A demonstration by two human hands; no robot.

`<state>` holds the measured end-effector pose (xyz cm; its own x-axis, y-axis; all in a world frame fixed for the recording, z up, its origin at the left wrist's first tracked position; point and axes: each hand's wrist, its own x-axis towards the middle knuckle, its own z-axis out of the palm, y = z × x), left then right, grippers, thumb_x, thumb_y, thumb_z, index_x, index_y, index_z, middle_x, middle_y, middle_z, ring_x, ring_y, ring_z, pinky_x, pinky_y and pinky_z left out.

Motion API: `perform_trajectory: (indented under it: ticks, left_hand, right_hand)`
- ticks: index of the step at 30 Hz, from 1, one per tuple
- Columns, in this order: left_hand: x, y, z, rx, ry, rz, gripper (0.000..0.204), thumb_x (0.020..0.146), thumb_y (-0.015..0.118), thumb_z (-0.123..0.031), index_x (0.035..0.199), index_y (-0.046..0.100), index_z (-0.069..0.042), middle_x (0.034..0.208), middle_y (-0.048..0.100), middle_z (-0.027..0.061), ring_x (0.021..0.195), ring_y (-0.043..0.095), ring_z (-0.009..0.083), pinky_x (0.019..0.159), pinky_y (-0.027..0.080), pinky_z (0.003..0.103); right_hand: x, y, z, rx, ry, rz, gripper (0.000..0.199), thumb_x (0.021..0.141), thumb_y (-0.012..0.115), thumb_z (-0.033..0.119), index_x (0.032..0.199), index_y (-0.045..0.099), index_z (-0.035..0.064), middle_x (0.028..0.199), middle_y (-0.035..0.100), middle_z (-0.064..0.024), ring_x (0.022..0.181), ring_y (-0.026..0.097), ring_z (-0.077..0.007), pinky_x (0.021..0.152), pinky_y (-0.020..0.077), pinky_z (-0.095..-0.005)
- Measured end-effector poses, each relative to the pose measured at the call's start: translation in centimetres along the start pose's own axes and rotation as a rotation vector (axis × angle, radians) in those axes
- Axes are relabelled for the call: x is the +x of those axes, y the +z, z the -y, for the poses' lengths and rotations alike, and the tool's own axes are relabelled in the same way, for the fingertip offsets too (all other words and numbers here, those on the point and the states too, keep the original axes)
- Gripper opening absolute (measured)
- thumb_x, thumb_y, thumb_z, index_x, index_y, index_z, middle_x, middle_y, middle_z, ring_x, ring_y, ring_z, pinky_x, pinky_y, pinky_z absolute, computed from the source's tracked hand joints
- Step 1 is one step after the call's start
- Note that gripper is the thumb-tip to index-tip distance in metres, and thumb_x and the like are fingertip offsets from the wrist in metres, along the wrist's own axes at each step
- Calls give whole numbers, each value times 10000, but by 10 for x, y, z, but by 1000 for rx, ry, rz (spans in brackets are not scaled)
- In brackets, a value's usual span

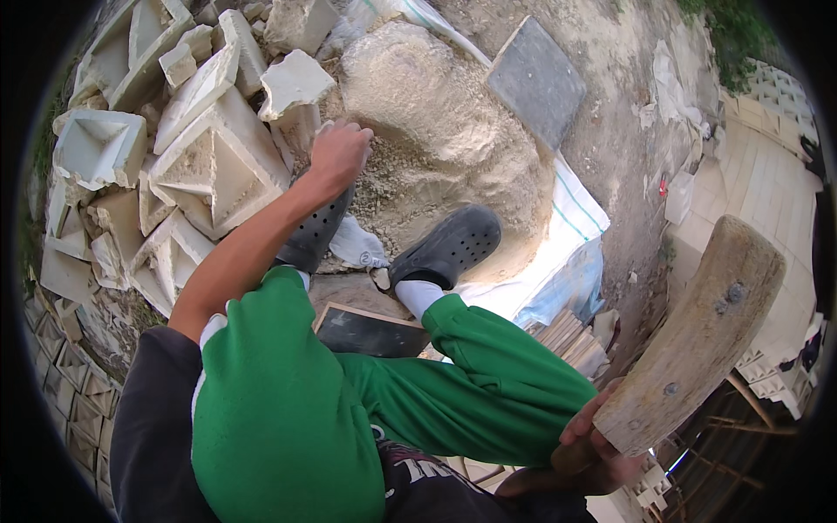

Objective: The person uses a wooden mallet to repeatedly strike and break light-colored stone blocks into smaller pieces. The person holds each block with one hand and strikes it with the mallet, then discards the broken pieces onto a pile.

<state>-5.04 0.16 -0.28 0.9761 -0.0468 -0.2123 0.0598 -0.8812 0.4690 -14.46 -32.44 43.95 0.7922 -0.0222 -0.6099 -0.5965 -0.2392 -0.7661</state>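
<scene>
Outdoor site, daylight. Ground: dusty grey-beige earth (623,166). Upper right: green leafy vegetation (732,39). Far right: stacked cream blocks with patterned faces (782,94). Lower right: dark ribbed surface (728,466), possibly sheeting; edge distortion limits certainty.

A grey, flat, square slab (536,83) lies at the upper right edge of a white woven sheet with blue-green stripes (577,207). Light-blue plastic sheeting (571,283) adjoins that sheet, near a bundle of thin tan slats (568,340). Farther left is a black rectangular panel with a thin wooden edge (370,331). Crumpled white plastic scrap (673,87) lies on pale, dusty ground (623,131). Green leafy plants (741,26) fill the upper right corner, above stacked cream-coloured blocks (745,166).
</scene>
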Motion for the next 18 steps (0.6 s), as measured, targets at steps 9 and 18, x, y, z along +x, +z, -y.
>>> perform_trajectory:
  ticks: [9, 18]
  left_hand:
    - [7, -7, -4, -154, -38, 10, 141, 881, 697, -202, 953, 759, -97, 886, 709, 116, 945, 671, 323, 816, 534, 452]
    - [51, -40, 3, -276, 82, -266, 339, 898, 705, -176, 1215, 676, -59, 1058, 680, 160, 997, 653, 359, 854, 523, 455]
  right_hand:
    - [17, 41, 20, -132, 17, -250, 551, 746, 770, 165, 1155, 498, -86, 801, 637, -175, 612, 637, -241, 541, 525, -326]
    - [113, 33, 19, -388, 191, -90, 354, 749, 765, 70, 1030, 607, -74, 828, 682, -139, 642, 671, -202, 585, 534, -320]
